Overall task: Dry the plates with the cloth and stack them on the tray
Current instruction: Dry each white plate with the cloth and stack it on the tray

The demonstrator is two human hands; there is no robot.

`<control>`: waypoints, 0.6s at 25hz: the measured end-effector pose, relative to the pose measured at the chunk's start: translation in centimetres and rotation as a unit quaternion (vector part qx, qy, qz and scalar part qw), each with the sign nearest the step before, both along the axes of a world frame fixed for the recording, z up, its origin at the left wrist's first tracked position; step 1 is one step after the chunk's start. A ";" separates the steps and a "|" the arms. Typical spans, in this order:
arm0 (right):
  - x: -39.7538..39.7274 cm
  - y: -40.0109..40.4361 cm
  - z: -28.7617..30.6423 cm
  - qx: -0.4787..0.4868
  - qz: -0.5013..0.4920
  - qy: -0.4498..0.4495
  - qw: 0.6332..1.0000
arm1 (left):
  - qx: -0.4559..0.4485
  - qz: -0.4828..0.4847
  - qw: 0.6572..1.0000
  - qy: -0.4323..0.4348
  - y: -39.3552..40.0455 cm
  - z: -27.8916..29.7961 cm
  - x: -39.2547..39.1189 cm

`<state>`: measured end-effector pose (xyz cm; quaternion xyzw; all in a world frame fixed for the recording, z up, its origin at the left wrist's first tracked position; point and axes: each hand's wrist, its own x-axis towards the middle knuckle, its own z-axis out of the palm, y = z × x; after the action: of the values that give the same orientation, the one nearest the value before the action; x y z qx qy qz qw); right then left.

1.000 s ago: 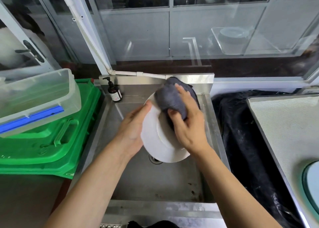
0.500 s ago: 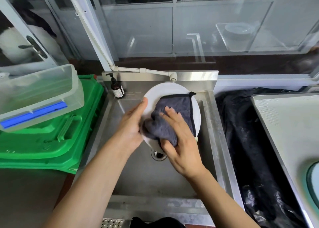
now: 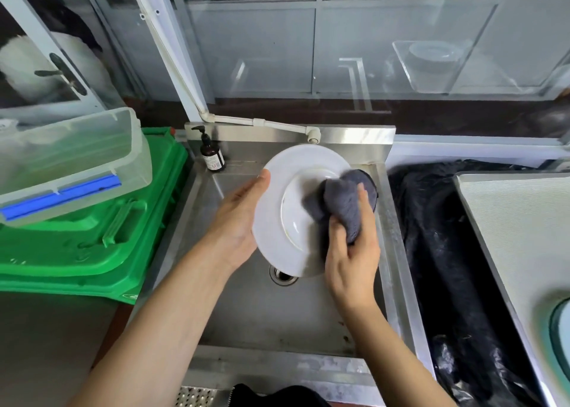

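A white plate [image 3: 277, 209] is held tilted over the steel sink [image 3: 262, 314]. My left hand [image 3: 237, 221] grips its left rim, thumb on the upper edge. My right hand [image 3: 351, 252] is closed on a bunched grey cloth [image 3: 342, 206], which presses against the right half of the plate's face. The plate's lower right edge is hidden behind that hand. At the right lies the tray [image 3: 524, 237], a pale flat surface with a metal rim, and a plate edge [image 3: 559, 332] shows at its lower right corner.
A brown pump bottle [image 3: 212, 155] stands at the sink's back left corner. A white tap pipe [image 3: 262, 123] runs along the back. Green crates [image 3: 92, 237] with a clear plastic box [image 3: 68, 163] sit left. A black plastic sheet [image 3: 447, 268] lies between sink and tray.
The cloth moved from the plate's middle to its right side, uncovering the left and centre of the face. The plate tilted more toward me. My left hand kept its hold on the rim.
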<state>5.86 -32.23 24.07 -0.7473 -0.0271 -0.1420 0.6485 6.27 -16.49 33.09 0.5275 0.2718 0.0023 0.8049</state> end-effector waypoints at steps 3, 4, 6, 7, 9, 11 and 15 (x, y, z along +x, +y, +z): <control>2.4 0.5 1.9 0.069 -0.045 0.050 0.995 | 0.008 -0.037 0.999 -0.029 -0.2 0.2 -0.2; 3.0 0.7 2.9 0.054 -0.037 0.035 0.997 | 0.018 -0.046 0.998 -0.039 -0.5 0.0 -0.1; 3.8 1.5 4.6 -0.018 0.019 -0.060 0.998 | 0.046 -0.035 0.997 -0.050 -1.1 -0.4 0.1; 3.9 1.9 5.0 -0.064 0.056 -0.123 0.989 | 0.050 -0.014 0.998 -0.047 -1.2 -0.5 0.2; 4.6 2.3 5.3 -0.125 0.099 -0.204 0.966 | 0.037 0.008 0.998 -0.042 -1.0 -0.6 0.4; 5.5 1.5 5.0 -0.100 0.086 -0.166 0.977 | 0.025 0.005 0.999 -0.032 -0.5 -0.4 0.4; 4.7 -0.3 3.1 0.050 -0.021 0.006 0.998 | 0.009 0.004 1.000 -0.024 0.7 0.5 0.6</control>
<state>10.61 -32.49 27.16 -0.7148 -0.0005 -0.1527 0.6824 6.88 -15.80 33.60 0.5337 0.2540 0.0205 0.8063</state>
